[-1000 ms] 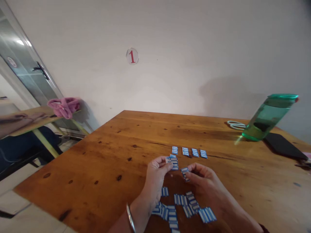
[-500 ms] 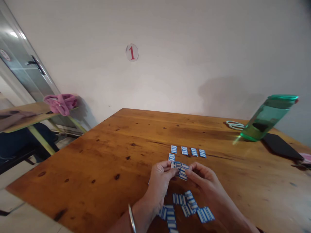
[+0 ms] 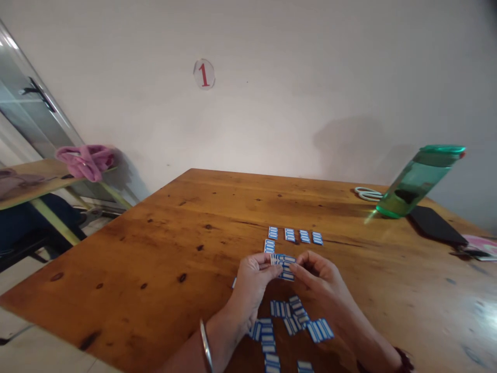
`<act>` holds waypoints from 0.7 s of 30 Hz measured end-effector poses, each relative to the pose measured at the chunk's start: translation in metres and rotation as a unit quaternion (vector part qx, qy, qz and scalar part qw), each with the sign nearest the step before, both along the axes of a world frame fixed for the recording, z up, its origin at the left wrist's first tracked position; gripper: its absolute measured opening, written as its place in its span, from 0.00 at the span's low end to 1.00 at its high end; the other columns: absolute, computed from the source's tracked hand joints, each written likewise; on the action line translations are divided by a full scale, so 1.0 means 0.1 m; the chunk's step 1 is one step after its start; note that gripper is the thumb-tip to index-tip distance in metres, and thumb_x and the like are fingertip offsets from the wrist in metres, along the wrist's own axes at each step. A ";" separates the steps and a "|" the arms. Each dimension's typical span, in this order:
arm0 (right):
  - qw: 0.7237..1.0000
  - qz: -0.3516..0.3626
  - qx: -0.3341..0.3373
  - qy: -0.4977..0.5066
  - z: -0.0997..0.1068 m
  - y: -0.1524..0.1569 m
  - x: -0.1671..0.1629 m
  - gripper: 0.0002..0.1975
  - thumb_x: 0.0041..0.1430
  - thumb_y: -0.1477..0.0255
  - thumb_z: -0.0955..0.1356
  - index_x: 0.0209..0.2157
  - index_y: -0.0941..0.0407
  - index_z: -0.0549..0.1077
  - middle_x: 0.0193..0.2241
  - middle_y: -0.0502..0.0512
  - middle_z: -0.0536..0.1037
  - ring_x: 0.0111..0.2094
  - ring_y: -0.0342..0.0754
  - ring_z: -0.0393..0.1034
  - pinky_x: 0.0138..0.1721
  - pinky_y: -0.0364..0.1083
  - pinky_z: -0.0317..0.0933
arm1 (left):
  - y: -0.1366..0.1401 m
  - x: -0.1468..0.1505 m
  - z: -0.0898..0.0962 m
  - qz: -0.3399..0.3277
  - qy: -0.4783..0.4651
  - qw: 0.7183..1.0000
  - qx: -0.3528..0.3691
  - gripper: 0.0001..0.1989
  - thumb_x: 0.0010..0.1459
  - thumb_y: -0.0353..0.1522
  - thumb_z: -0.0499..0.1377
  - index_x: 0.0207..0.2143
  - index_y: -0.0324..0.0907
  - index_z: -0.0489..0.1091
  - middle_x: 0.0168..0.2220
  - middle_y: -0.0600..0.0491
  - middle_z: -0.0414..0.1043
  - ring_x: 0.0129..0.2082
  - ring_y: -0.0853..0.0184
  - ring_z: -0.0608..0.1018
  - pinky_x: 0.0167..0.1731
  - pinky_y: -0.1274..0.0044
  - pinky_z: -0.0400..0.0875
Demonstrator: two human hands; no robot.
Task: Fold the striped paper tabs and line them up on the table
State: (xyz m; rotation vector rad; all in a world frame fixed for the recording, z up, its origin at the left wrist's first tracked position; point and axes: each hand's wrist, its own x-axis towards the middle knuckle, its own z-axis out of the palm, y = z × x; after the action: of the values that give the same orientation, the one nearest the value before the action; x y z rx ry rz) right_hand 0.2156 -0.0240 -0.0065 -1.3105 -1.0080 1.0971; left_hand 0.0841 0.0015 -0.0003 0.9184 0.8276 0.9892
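Several small blue-and-white striped cards (image 3: 287, 274) are fanned out between my two hands over the table. My left hand (image 3: 254, 277) pinches them at their left side, thumb in front. At their right edge, my right hand (image 3: 316, 272) has thumb and fingertips closed on a card. Beyond my hands lies a short row of similar cards (image 3: 289, 234), with another card (image 3: 269, 246) just below the row's left end. Nearer to me, loose cards (image 3: 320, 330) overlap on the wood between my forearms. More cards (image 3: 267, 342) lie beside my left wrist, partly hidden by it.
The wooden table (image 3: 217, 207) meets a white wall. To the right stand a green bottle (image 3: 417, 181), a white cable (image 3: 367, 194) and a dark flat case (image 3: 437, 225). At left, a second table (image 3: 34, 194) holds a pink cloth (image 3: 86, 160).
The right-hand card has moved left and now overlaps the others in my left hand more closely. The whole view has shifted slightly, revealing another loose card at the bottom.
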 end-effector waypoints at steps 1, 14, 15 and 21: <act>1.000 0.000 0.003 -0.001 0.00 0.00 0.00 0.19 0.36 0.57 0.72 0.18 0.57 0.63 0.13 0.43 0.60 0.16 0.37 0.50 0.17 0.39 0.44 | 0.00 0.00 0.00 -0.002 0.002 1.000 0.001 0.11 0.35 0.33 0.68 0.25 0.36 0.76 0.23 0.49 0.76 0.25 0.67 0.75 0.31 0.77 0.67; 1.000 0.009 0.017 -0.008 -0.07 0.02 0.01 0.18 0.39 0.59 0.71 0.19 0.56 0.63 0.15 0.43 0.61 0.16 0.37 0.49 0.16 0.39 0.43 | 0.00 0.01 -0.01 -0.012 0.010 1.000 0.022 0.08 0.39 0.30 0.66 0.26 0.36 0.76 0.25 0.48 0.77 0.26 0.67 0.76 0.34 0.76 0.67; 1.000 0.010 0.019 -0.007 -0.07 0.02 0.00 0.18 0.40 0.59 0.71 0.19 0.56 0.63 0.15 0.43 0.60 0.16 0.37 0.49 0.16 0.39 0.43 | -0.01 0.01 -0.01 -0.012 0.012 1.000 0.023 0.08 0.39 0.30 0.66 0.26 0.37 0.76 0.25 0.48 0.77 0.26 0.66 0.76 0.34 0.76 0.67; 0.999 0.001 0.032 -0.023 -0.06 0.01 -0.01 0.17 0.40 0.59 0.71 0.19 0.57 0.64 0.15 0.44 0.61 0.17 0.37 0.51 0.17 0.39 0.45 | -0.02 0.01 0.02 -0.008 0.022 0.999 0.032 0.09 0.38 0.31 0.66 0.26 0.37 0.76 0.24 0.49 0.77 0.25 0.66 0.76 0.32 0.76 0.67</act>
State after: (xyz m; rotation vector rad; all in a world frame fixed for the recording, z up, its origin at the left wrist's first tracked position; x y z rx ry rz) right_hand 0.2151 -0.0229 -0.0121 -1.2875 -1.0694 1.0312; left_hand 0.0853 -0.0001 0.0015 1.0038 0.8280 0.9900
